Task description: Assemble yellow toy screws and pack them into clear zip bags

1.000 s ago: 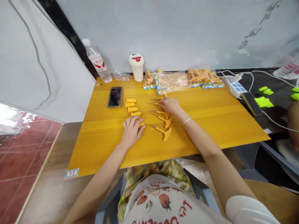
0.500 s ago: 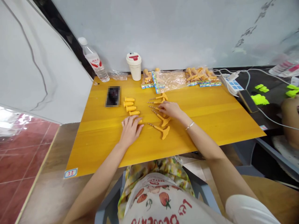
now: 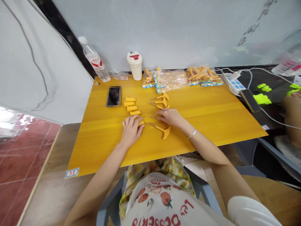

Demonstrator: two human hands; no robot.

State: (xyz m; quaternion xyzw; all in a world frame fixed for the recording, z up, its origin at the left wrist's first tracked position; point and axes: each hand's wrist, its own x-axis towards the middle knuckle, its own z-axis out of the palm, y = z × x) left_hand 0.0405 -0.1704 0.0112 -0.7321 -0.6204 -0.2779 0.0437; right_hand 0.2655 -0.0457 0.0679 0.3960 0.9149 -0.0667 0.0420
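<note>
My left hand [image 3: 131, 130] rests low on the table, thumb and index finger around a yellow plastic sleeve [image 3: 140, 123] that partly shows. Several more such sleeves [image 3: 132, 108] lie in a column just beyond it. My right hand [image 3: 169, 117] is closed on a yellow T-handled corkscrew [image 3: 154, 116]; its metal tip points left and its handle is hidden under my hand. Nearer me lies another corkscrew [image 3: 162, 129], its ribbed shaft and T-handle in full view. Farther away, three more corkscrews [image 3: 162, 101] lie close together, tips to the left.
Along the back of the yellow table [image 3: 101, 141] stand a water bottle [image 3: 95, 61] and a white cup [image 3: 135, 67]. Clear bags [image 3: 202, 76] of yellow parts lie there too. A blurred dark object [image 3: 114, 96] lies left. A power strip [image 3: 235, 84] sits right, near another person's arm [image 3: 293, 116].
My right hand has slid toward me, and the corkscrew under it now lies apart from the far group. A corkscrew it covered shows more, tilted. My left hand has stayed in place.
</note>
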